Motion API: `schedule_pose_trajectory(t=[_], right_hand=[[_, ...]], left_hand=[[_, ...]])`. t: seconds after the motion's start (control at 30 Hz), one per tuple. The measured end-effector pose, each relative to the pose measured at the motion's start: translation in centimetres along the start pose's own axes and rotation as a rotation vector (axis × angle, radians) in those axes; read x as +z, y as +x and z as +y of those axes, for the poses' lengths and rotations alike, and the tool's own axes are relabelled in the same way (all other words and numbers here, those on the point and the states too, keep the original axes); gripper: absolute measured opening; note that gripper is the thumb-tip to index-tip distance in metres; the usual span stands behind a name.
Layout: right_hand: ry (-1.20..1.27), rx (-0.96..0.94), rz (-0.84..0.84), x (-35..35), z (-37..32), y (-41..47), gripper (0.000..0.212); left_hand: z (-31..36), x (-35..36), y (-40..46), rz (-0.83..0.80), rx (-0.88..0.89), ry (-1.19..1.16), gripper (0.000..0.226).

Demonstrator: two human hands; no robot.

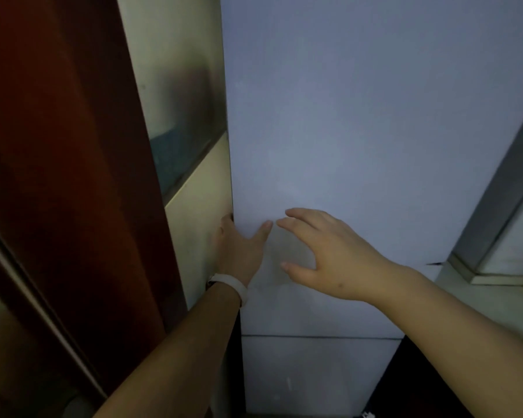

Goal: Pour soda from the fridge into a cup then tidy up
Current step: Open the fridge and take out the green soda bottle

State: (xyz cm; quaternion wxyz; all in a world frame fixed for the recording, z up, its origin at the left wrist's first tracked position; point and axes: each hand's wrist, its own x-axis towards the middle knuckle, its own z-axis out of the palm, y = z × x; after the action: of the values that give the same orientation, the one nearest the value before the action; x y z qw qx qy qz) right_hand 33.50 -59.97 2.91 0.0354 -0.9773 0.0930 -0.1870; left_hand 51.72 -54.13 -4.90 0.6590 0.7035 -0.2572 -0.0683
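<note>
- The left hand point(239, 245) reaches to the left edge of the fridge door point(360, 146). Its fingers hook round that edge into the dark gap beside it and its thumb lies flat on the door's face, so it grips the edge itself. No handle shows here.
- A pale wristband point(233, 285) sits on the left wrist, just below the hand.
- The right hand point(323, 254) is spread wide with its fingers nearly straight and holds nothing. It is at the door's face just right of the left thumb, though whether the fingertips touch the panel or hover over it cannot be told in this dim, soft light.
- My reading is that the left hand is placed to pull the door open from its free edge while the right steadies the panel (or is on its way to help).
- The door looks shut — a thin seam point(320, 337) crosses lower down, with the lower door point(317, 375) beneath it.
- The soda is out of sight, presumably behind this door, and no cup appears either, so the task seems to be at its very start.
- Left of the fridge stand a yellowish wall panel point(203, 206) and a reddish-brown wooden surface point(58, 146) — both close, leaving that edge little room.
- At far right a grey metal frame point(495, 206) slants upward.
</note>
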Motion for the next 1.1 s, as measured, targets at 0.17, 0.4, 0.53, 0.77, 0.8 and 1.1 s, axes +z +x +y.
schedule_pose_trajectory(t=[0.17, 0.4, 0.53, 0.77, 0.8, 1.1], right_hand=[[-0.024, 0.028, 0.023, -0.1, -1.6, -2.0, 0.068], [-0.058, 0.021, 0.063, -2.6, -3.5, -4.6, 0.065], [-0.089, 0.007, 0.14, -5.4, -4.4, -6.7, 0.063], [-0.156, 0.061, 0.15, -7.9, -5.8, -12.9, 0.063], [-0.166, 0.076, 0.145, -8.2, -6.0, -13.9, 0.064], [-0.174, 0.225, 0.056, -10.5, -8.5, -23.4, 0.068]], left_hand=[[0.0, -1.0, -3.0, -0.015, 0.035, -0.087, 0.07], [0.0, -3.8, -6.5, -0.342, 0.395, 0.015, 0.086], [1.8, -5.2, -9.1, -0.397, 0.563, 0.218, 0.102], [3.6, -4.9, -14.1, -0.429, 0.65, 0.279, 0.099], [3.8, -4.5, -15.2, -0.414, 0.655, 0.28, 0.097], [6.0, -2.0, -23.9, -0.369, 0.703, 0.284, 0.088]])
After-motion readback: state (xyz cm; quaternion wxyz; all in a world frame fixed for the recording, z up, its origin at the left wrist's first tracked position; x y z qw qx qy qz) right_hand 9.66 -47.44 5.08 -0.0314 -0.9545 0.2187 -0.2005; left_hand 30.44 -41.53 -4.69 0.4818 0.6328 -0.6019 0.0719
